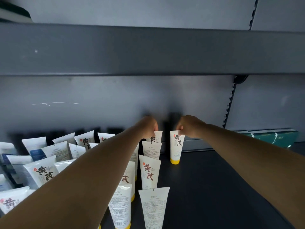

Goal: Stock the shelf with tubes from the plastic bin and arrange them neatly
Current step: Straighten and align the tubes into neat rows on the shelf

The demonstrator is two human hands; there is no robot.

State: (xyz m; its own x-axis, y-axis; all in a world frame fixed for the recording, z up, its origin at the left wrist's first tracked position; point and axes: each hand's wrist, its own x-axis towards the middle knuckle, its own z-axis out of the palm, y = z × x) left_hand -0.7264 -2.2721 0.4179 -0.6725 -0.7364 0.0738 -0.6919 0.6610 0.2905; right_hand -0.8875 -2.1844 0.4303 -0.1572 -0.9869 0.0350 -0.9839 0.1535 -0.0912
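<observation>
White tubes with yellow caps stand cap-down on the dark shelf [214, 187]. My right hand [189, 126] pinches the top edge of a lone tube [176, 146] at the back, right of the rows. My left hand [148, 128] pinches the top of the rearmost tube [156, 138] of a row. In front of that tube stand three more tubes [151, 171] in line. Another row sits just left, partly hidden by my left forearm. The plastic bin is out of view.
Several white and blue tubes [42, 169] crowd the shelf's left side, some leaning. The upper shelf's grey front edge [148, 50] hangs overhead. Green boxes [270, 138] sit at the back right. Bare dark shelf lies right of the rows.
</observation>
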